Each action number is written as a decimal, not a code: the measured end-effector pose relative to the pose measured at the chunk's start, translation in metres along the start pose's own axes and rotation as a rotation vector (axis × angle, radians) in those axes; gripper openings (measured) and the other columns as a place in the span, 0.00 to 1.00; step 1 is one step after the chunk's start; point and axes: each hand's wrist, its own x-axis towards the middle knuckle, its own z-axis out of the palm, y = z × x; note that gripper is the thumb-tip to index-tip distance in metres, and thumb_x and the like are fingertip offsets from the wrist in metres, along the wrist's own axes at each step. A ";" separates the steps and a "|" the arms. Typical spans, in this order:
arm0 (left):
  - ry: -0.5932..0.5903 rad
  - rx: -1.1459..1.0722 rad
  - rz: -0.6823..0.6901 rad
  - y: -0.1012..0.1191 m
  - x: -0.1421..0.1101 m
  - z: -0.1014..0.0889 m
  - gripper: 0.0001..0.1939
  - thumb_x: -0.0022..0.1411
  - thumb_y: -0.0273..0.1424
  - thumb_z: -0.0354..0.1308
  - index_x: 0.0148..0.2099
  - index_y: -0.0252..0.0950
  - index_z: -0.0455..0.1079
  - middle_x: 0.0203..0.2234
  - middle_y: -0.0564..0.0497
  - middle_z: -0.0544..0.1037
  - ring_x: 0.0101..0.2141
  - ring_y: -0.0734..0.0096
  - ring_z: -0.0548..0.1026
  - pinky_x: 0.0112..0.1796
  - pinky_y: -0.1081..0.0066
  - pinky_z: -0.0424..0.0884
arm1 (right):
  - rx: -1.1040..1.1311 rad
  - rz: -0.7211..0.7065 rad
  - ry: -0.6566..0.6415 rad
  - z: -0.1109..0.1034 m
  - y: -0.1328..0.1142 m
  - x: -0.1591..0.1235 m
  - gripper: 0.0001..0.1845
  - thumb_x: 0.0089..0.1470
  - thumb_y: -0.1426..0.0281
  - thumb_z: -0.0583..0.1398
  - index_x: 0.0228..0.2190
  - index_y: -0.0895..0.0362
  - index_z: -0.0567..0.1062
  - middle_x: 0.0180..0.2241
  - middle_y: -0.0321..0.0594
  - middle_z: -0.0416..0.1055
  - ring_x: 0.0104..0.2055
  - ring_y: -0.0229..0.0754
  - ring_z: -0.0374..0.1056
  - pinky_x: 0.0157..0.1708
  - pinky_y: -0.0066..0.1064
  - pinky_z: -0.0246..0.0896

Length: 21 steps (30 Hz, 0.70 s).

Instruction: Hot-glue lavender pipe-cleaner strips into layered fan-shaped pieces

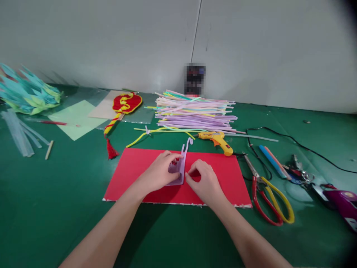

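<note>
**Lavender piece: light, soft, easy to crush – take it by the edge**

Lavender piece [181, 175] sits on the red board [223, 171], near its middle, between the two hands. Looks like fuzzy bendable stems laid side by side, with loose ends [187, 147] poking out the far side, one curled at the tip.

Handling, my read: next to no weight. Fuzzy skin should grip well, so slip risk is low. Probably wire-cored: bends easily, holds a bend, so a hard squeeze would leave a kink. Joints look like the weak spot. Best hold is a light pinch on the right-hand edge or a near corner, where the stems run together; the loose ends would just flex.

Left hand [157, 173] is on the piece's left side, thumb and fingers curled round it in a light grip. Right hand [205, 183] is just beside the right edge, thumb and index bent toward each other – can't tell if they pinch anything.

Glue gun [219, 140] lies past the board's far edge, in front of the stem bundle [195, 111]. Cutters [259, 179] are on the green surface [41, 204], right of the board.
</note>
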 end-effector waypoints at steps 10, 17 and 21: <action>0.016 0.003 0.009 0.001 -0.001 0.002 0.23 0.51 0.29 0.58 0.51 0.41 0.65 0.41 0.48 0.67 0.42 0.63 0.68 0.42 0.62 0.67 | -0.043 -0.039 -0.051 0.001 -0.003 -0.001 0.07 0.47 0.75 0.57 0.22 0.56 0.62 0.24 0.34 0.63 0.29 0.38 0.59 0.31 0.30 0.49; 0.038 -0.013 0.025 0.001 0.000 0.004 0.22 0.51 0.29 0.58 0.50 0.42 0.65 0.40 0.49 0.68 0.41 0.63 0.69 0.41 0.64 0.67 | -0.060 -0.040 -0.054 0.003 -0.002 -0.001 0.07 0.47 0.74 0.57 0.22 0.56 0.62 0.24 0.34 0.64 0.29 0.38 0.59 0.31 0.30 0.49; 0.028 -0.018 0.024 -0.002 0.000 0.003 0.23 0.50 0.29 0.59 0.50 0.42 0.65 0.42 0.48 0.68 0.42 0.63 0.68 0.42 0.62 0.67 | -0.044 -0.039 -0.047 0.002 -0.002 -0.001 0.08 0.47 0.75 0.57 0.22 0.56 0.62 0.24 0.34 0.64 0.28 0.38 0.59 0.31 0.30 0.50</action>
